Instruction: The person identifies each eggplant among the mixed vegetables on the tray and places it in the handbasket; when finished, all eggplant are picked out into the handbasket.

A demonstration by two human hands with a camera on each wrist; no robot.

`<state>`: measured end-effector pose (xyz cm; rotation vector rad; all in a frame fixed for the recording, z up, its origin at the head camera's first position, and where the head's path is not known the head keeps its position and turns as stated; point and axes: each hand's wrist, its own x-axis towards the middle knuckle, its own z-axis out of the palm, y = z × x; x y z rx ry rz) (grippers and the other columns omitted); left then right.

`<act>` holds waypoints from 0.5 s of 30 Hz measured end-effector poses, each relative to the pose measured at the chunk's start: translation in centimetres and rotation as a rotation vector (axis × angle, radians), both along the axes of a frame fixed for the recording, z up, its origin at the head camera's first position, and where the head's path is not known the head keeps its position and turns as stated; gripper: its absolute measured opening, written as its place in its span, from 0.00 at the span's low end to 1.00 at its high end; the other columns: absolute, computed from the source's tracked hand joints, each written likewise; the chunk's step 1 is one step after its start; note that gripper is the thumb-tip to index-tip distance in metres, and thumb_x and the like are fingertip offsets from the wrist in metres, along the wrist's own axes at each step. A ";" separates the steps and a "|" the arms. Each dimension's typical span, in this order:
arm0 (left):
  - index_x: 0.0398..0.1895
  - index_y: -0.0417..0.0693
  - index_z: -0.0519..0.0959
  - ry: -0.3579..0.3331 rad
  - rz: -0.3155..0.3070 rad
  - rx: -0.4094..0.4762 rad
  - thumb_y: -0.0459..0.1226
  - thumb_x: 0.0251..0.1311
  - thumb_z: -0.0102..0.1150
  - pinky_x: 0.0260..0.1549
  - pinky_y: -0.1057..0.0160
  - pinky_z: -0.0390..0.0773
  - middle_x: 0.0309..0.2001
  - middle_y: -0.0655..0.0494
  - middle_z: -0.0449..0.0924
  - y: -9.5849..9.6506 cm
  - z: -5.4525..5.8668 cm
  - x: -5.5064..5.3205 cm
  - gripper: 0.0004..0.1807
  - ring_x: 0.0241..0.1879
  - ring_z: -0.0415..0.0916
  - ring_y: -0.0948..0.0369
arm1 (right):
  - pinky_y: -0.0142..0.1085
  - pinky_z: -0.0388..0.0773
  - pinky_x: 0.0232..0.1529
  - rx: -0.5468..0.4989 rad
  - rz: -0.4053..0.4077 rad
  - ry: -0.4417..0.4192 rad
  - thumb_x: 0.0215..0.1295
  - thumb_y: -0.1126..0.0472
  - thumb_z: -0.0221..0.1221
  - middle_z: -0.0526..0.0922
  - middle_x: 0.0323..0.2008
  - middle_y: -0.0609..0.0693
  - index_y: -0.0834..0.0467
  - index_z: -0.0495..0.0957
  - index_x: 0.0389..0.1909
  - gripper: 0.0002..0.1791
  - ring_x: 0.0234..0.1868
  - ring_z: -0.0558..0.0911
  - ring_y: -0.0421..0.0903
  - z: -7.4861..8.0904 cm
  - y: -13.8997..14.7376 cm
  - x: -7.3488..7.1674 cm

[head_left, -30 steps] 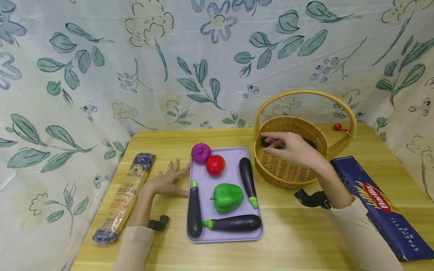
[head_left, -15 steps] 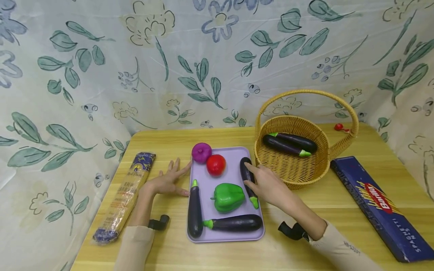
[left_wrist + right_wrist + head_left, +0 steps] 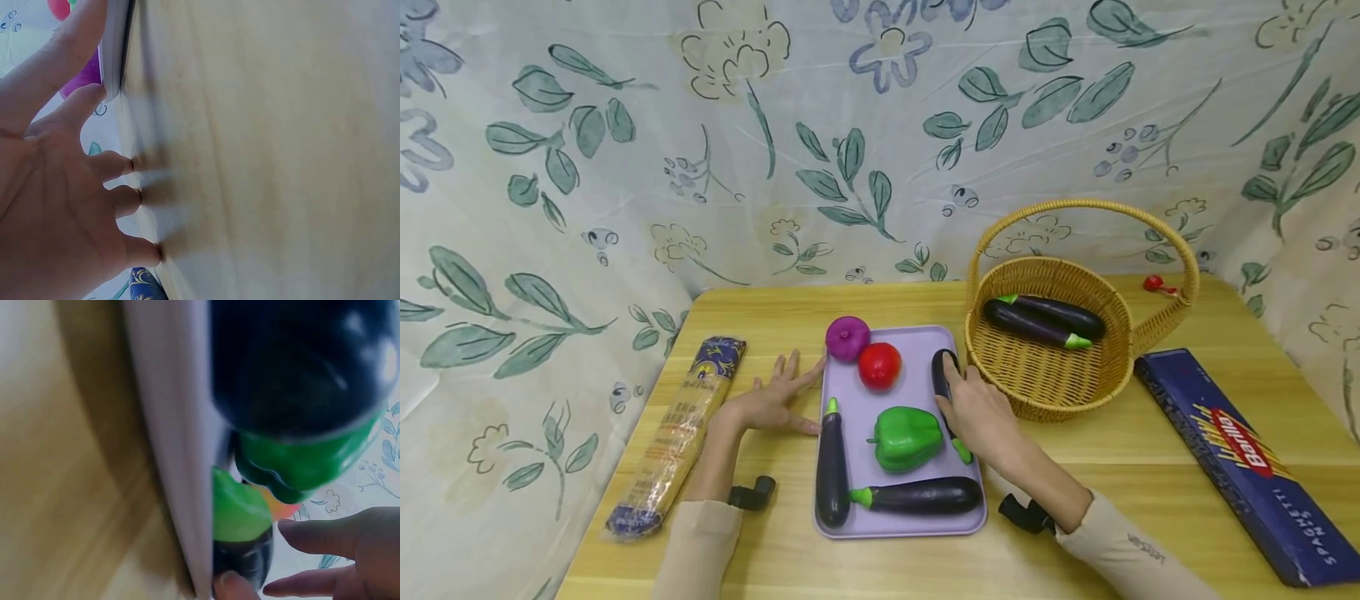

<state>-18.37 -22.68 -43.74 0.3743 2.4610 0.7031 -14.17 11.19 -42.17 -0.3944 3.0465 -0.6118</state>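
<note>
On the lilac tray (image 3: 895, 337) lie several eggplants, a green bell pepper (image 3: 907, 439), a red tomato (image 3: 880, 367) and a purple onion (image 3: 848, 338). My right hand (image 3: 981, 417) pinches the eggplant (image 3: 940, 379) along the tray's right side, thumb on one side and fingers on the other; its green cap (image 3: 240, 509) shows in the right wrist view. My left hand (image 3: 771, 404) is spread on the table, thumb and index finger touching the tray's left edge. Another eggplant (image 3: 831, 467) lies along that edge, and one more eggplant (image 3: 925, 496) along the near edge.
A wicker basket (image 3: 1037, 408) with a tall handle stands behind right, holding two eggplants (image 3: 1033, 323). A blue spaghetti box (image 3: 1247, 467) lies at right, a pasta bag (image 3: 677, 437) at left. A small red object (image 3: 1156, 284) sits behind the basket.
My right hand has come from above the basket down left to the tray's right-hand eggplant, and its fingers have settled around it. The left hand has stayed put.
</note>
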 end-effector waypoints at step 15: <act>0.85 0.68 0.40 0.007 -0.001 -0.006 0.56 0.57 0.73 0.71 0.22 0.21 0.82 0.37 0.14 -0.1 0.0 0.1 0.61 0.80 0.12 0.36 | 0.47 0.79 0.23 -0.058 -0.012 0.042 0.74 0.56 0.61 0.81 0.47 0.74 0.65 0.66 0.75 0.34 0.25 0.82 0.58 -1.6 -0.4 -0.4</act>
